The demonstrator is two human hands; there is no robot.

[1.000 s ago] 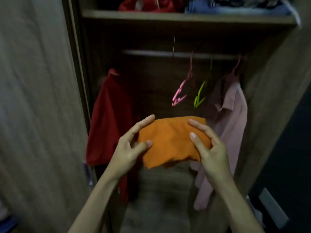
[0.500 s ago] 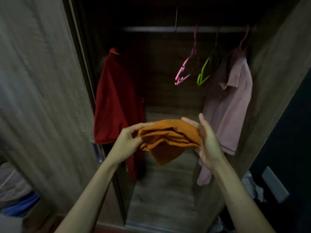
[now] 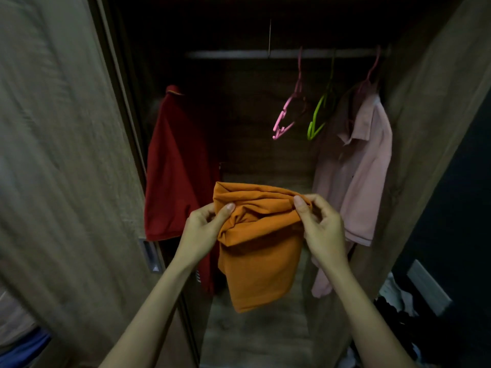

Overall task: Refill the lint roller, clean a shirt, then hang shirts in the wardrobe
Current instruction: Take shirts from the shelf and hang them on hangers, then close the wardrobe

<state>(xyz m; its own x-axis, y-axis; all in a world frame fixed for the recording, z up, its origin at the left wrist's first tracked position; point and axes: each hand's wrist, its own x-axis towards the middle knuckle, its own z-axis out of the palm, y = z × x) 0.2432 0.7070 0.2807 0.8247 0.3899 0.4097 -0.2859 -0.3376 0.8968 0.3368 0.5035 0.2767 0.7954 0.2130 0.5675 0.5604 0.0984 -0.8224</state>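
An orange shirt [image 3: 259,251] hangs partly folded in front of the open wardrobe. My left hand [image 3: 203,231] pinches its upper left edge and my right hand [image 3: 320,224] pinches the bunched upper right edge. Its lower half droops down between my forearms. Behind it, the wardrobe rail [image 3: 287,53] carries an empty pink hanger [image 3: 285,118] and an empty green hanger [image 3: 317,118].
A red shirt [image 3: 175,171] hangs at the left of the rail and a pale pink shirt [image 3: 356,168] at the right. The wooden wardrobe door [image 3: 61,155] stands open on the left. Clothes [image 3: 398,309] lie on the floor at the lower right.
The view has tipped downward, so the top shelf is out of sight. The flat folded orange shirt has come partly open and now hangs lower between my hands.
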